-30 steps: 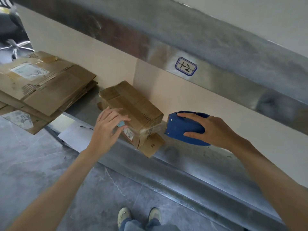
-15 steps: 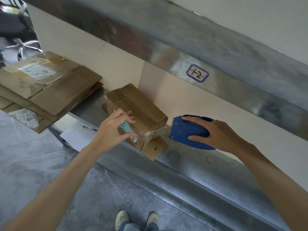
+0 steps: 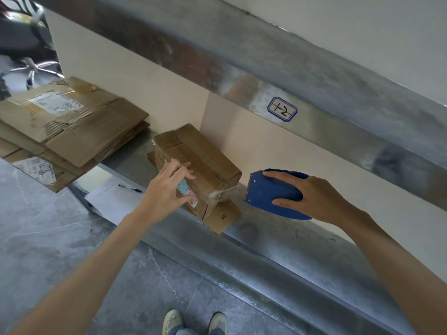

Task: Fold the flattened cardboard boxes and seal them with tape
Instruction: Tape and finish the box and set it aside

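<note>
A small folded cardboard box (image 3: pixel 205 160) lies on the metal shelf (image 3: pixel 278 233), one flap marked "#8" hanging over the front edge. My left hand (image 3: pixel 167 189) presses on the box's near side with fingers spread, thumb low by a label. My right hand (image 3: pixel 312 197) grips a blue tape dispenser (image 3: pixel 273 192) just right of the box. A strand of clear tape (image 3: pixel 222 193) stretches from the dispenser's toothed edge to the box's right corner.
A stack of flattened cardboard boxes (image 3: pixel 72 131) lies on the shelf to the left. A white sheet with a pen (image 3: pixel 130 188) sits below it. An upper metal shelf (image 3: pixel 314 88) with a "12" label overhangs. My shoes (image 3: pixel 193 322) stand on grey floor.
My right hand has drawn the dispenser slightly away from the box, leaving the tape strand taut. My left hand has slid a little along the box's near side.
</note>
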`<action>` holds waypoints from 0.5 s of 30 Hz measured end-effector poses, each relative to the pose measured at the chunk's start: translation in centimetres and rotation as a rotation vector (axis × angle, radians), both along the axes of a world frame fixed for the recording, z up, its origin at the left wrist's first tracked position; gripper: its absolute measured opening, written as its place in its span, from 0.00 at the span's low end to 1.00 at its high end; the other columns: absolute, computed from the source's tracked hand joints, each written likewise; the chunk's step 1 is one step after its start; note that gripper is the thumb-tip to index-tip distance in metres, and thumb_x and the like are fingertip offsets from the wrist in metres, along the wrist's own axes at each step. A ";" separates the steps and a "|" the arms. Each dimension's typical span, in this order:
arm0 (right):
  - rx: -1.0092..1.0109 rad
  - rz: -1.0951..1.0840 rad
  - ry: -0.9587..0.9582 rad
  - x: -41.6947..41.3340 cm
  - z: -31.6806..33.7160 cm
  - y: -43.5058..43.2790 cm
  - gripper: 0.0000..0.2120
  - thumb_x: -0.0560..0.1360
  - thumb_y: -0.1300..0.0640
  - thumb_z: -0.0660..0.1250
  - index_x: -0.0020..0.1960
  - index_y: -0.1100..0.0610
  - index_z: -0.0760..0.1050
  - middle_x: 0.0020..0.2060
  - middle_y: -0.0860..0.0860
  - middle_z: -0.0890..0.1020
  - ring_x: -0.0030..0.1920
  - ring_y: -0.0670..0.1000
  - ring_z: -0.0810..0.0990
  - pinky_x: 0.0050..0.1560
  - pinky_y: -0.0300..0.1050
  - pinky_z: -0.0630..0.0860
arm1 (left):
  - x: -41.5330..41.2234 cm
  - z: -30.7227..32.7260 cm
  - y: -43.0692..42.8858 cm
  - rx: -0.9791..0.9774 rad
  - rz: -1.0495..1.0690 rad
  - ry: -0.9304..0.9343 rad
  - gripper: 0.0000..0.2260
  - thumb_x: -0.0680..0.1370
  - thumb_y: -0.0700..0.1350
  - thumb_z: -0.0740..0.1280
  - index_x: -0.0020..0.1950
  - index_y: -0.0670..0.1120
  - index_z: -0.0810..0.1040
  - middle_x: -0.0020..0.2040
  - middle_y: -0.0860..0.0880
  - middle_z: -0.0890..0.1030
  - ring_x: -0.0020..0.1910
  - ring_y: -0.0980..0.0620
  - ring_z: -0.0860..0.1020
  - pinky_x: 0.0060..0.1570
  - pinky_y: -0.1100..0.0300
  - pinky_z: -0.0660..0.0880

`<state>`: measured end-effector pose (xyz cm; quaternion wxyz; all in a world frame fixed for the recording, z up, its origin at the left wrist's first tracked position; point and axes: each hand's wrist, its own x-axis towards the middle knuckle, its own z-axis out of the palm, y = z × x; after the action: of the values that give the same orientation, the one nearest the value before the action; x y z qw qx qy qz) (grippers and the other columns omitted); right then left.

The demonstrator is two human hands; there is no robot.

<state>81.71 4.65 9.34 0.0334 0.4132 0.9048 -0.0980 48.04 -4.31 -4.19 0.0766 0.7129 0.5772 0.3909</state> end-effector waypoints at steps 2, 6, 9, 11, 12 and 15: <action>0.008 0.011 -0.004 0.1 0.0 -0.1 0.29 0.76 0.35 0.62 0.75 0.29 0.55 0.45 0.44 0.82 0.30 0.43 0.74 0.36 0.36 0.70 | 0.2 0.3 -0.3 -0.037 0.003 0.022 0.30 0.65 0.65 0.76 0.57 0.46 0.77 0.57 0.48 0.73 0.66 0.53 0.71 0.59 0.51 0.74; 0.059 0.021 -0.038 -0.1 0.3 -0.1 0.29 0.77 0.34 0.59 0.75 0.29 0.53 0.41 0.49 0.83 0.33 0.48 0.77 0.41 0.45 0.77 | 1.5 1.3 -0.7 -0.014 0.027 0.199 0.36 0.68 0.74 0.65 0.65 0.50 0.79 0.59 0.45 0.72 0.62 0.45 0.72 0.68 0.43 0.67; 0.082 0.033 -0.019 -0.4 0.7 -0.1 0.30 0.77 0.35 0.60 0.76 0.31 0.54 0.40 0.49 0.82 0.33 0.47 0.76 0.41 0.45 0.77 | 3.3 1.7 -1.0 -0.035 0.138 0.249 0.38 0.66 0.73 0.68 0.65 0.48 0.79 0.64 0.42 0.73 0.64 0.41 0.70 0.72 0.31 0.59; 0.091 0.055 -0.027 -0.8 0.9 -0.1 0.30 0.78 0.35 0.60 0.76 0.32 0.53 0.41 0.50 0.83 0.33 0.48 0.76 0.40 0.44 0.76 | 5.0 1.7 -1.2 -0.042 0.221 0.235 0.35 0.64 0.65 0.77 0.62 0.44 0.79 0.64 0.41 0.74 0.67 0.38 0.70 0.71 0.30 0.60; 0.094 0.064 -0.030 -0.9 1.1 -0.1 0.30 0.78 0.35 0.61 0.76 0.32 0.53 0.41 0.50 0.83 0.33 0.48 0.76 0.40 0.44 0.76 | 5.8 1.7 -1.3 -0.043 0.252 0.205 0.33 0.64 0.60 0.80 0.61 0.43 0.79 0.63 0.41 0.75 0.69 0.36 0.70 0.69 0.31 0.63; 0.086 0.083 -0.031 -0.9 1.5 0.0 0.30 0.78 0.36 0.61 0.76 0.31 0.51 0.44 0.50 0.84 0.36 0.50 0.78 0.43 0.46 0.77 | 7.3 1.8 -1.7 -0.051 0.294 0.088 0.27 0.67 0.51 0.81 0.60 0.42 0.78 0.64 0.42 0.77 0.74 0.38 0.67 0.62 0.42 0.76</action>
<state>80.78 4.62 10.87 0.0340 0.3779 0.9238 -0.0512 55.37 -5.99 -2.44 0.0113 0.6350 0.6879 0.3514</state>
